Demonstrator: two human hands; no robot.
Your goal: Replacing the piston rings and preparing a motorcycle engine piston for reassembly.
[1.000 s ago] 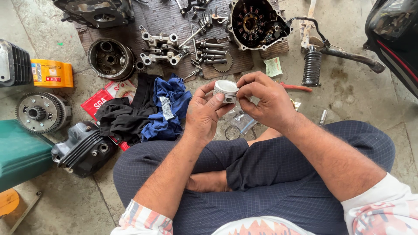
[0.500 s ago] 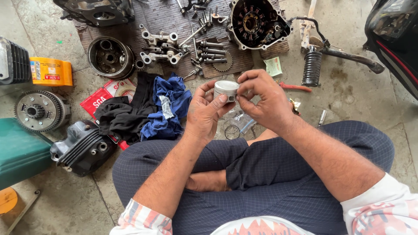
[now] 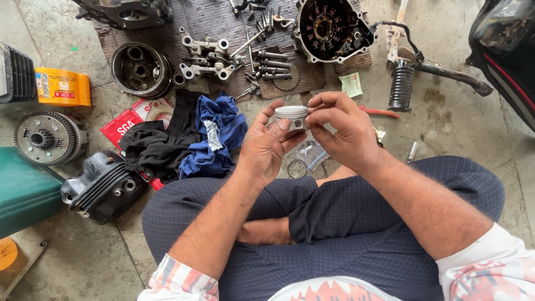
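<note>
Head view, looking down over crossed legs in dark checked trousers. Left hand (image 3: 266, 146) curled around a small silver piston (image 3: 292, 116), thumb and fingers pressed to its side and underside. Right hand (image 3: 341, 129) pinching the same piston at its upper right rim with bunched fingertips (both hands closed on it, nothing loose between them). Piston held up above the knees, over the concrete floor (image 3: 446, 117). Just below the hands on the floor, thin metal rings (image 3: 297, 168) beside a clear plastic wrapper. Left of the hands, a blue rag (image 3: 217, 136) touching a black cloth (image 3: 156, 147). Farther out on a brown mat: an engine cover (image 3: 333, 28), bolts and rocker arms (image 3: 205, 56). Far left, a clutch gear (image 3: 47, 138), a cylinder head (image 3: 103, 187).
</note>
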